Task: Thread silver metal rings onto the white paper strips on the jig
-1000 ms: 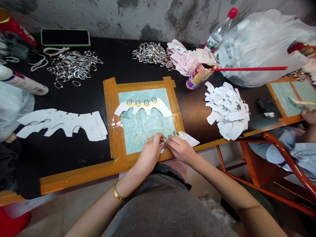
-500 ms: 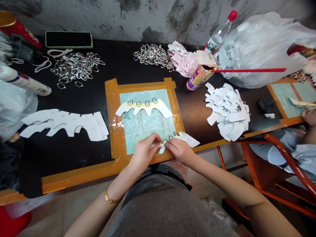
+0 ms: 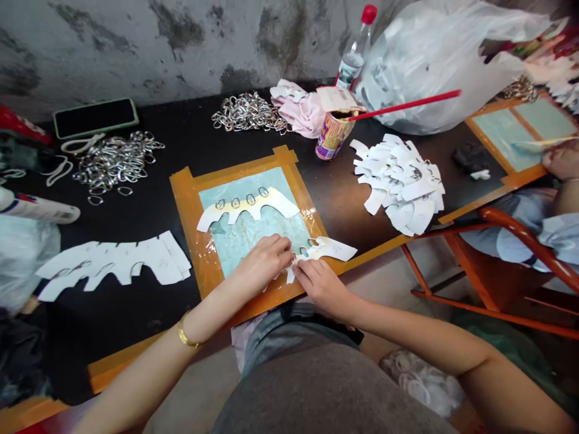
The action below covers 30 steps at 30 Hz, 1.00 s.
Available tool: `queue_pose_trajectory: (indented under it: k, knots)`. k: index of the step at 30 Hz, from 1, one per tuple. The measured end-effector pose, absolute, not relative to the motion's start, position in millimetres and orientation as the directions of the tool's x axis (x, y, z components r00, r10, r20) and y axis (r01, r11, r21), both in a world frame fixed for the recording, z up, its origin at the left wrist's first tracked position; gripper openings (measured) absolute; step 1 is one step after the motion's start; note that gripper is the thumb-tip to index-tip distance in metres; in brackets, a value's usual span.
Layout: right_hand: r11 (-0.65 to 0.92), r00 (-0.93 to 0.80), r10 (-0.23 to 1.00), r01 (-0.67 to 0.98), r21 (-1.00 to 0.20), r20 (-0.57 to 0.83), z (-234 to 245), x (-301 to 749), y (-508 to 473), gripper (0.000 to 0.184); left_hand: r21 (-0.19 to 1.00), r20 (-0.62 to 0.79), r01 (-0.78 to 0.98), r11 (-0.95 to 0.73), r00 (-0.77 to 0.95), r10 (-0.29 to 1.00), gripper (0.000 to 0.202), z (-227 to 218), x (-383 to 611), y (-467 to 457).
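Both my hands meet at the near right corner of a pale blue sheet (image 3: 235, 244), over a white scalloped strip (image 3: 337, 248) with metal rings along its upper edge. My left hand (image 3: 266, 258) is closed, its fingertips pinched at the strip's left part. My right hand (image 3: 323, 286) grips the same strip from the right, thumb and fingers together. Fingers hide most of the strip's left half. Farther up the sheet lies a second scalloped strip (image 3: 283, 202), yellowish along its top, with several metal rings (image 3: 251, 198) standing at that edge.
Brown tape (image 3: 185, 217) frames the sheet. Metal rings lie in a left pile (image 3: 117, 160) and a back pile (image 3: 248, 113). White strips are stacked at left (image 3: 158, 259) and heaped at right (image 3: 398, 181). A cup (image 3: 332, 135) holds a red stick. Another person's hand (image 3: 561, 161) is far right.
My view has turned, shifting the table leftward and tilting it. Both hands stay at the near strip, with the left hand's fingers now curled further over it.
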State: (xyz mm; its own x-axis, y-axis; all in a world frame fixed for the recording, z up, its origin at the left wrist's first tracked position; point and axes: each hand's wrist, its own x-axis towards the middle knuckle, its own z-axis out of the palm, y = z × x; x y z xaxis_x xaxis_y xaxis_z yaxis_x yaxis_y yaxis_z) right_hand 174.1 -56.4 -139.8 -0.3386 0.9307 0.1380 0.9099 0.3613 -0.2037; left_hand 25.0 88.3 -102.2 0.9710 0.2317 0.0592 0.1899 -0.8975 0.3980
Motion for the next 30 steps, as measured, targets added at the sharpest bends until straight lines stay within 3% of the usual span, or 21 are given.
queue_pose_trajectory:
  k: [7, 13, 22, 30]
  knots:
    - [0.315, -0.292, 0.947, 0.923, -0.221, 0.133, -136.5, 166.9, -54.1, 0.024, 0.296, 0.027, -0.016, -0.955, 1.000, -0.008, 0.016, -90.7, 31.1, 95.4]
    - [0.321, -0.291, 0.943, 0.925, -0.205, 0.164, -135.1, 165.4, -53.3, 0.026, 0.235, 0.080, 0.053, -0.971, 0.994, 0.074, 0.014, -91.1, 24.9, 104.6]
    - [0.316, -0.290, 0.943, 0.934, -0.166, 0.161, -134.1, 165.1, -53.3, 0.029, 0.120, -0.069, -0.043, -0.992, 0.996, -0.052, 0.015, -83.9, 46.0, 101.7]
    - [0.303, -0.286, 0.950, 0.941, -0.150, 0.125, -132.7, 162.8, -53.1, 0.020, 0.035, 0.120, -0.289, -0.957, 0.952, -0.283, 0.025, -95.3, 35.9, 103.6]
